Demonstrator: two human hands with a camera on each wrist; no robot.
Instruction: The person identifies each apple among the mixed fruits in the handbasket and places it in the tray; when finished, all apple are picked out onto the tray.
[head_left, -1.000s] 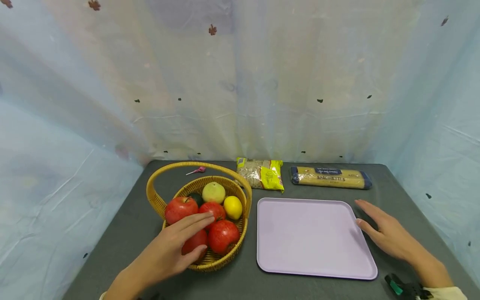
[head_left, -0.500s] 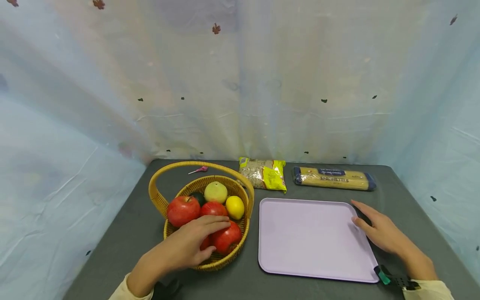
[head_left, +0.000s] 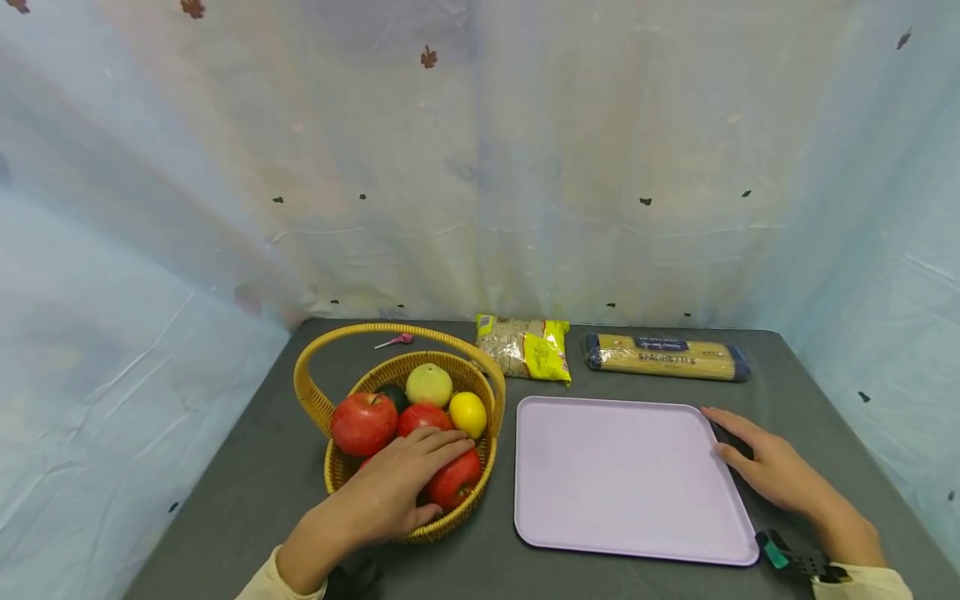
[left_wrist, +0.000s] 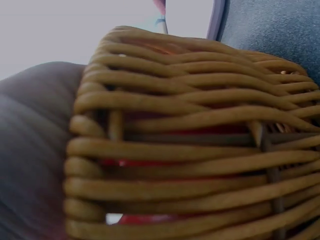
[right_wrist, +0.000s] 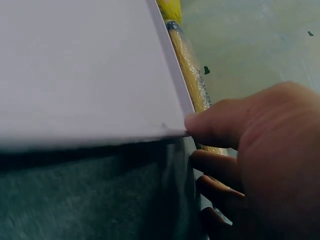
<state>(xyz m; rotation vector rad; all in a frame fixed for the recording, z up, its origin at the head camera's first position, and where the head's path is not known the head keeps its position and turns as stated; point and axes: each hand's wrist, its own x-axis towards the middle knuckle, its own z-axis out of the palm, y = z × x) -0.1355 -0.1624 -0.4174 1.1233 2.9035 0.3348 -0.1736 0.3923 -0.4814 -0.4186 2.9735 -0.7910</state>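
Observation:
My left hand (head_left: 401, 483) reaches over the near rim of a wicker basket (head_left: 412, 533) and grips a red apple (head_left: 459, 483), fingers over its far side and thumb on its near side. Part of that apple is hidden under the hand. Other red apples (head_left: 364, 423), a yellow lemon (head_left: 468, 414), a pale green round fruit (head_left: 429, 384) and a dark green one (head_left: 393, 397) lie around it. The left wrist view is mostly basket weave (left_wrist: 190, 115). My right hand (head_left: 780, 471) rests at the right edge of a lilac tray (head_left: 630, 483), thumb at its rim, fingers extended.
Behind the tray lie a bag with yellow labels (head_left: 525, 348) and a spaghetti pack (head_left: 667, 357). A small pink-headed item on a thin stick (head_left: 397, 340) is behind the basket handle (head_left: 307, 392). A pale curtain (head_left: 480, 167) hangs behind the dark table.
My left hand has moved right and down across the basket, from the left apples onto the front right apple. My right hand has shifted slightly, staying at the tray's right edge.

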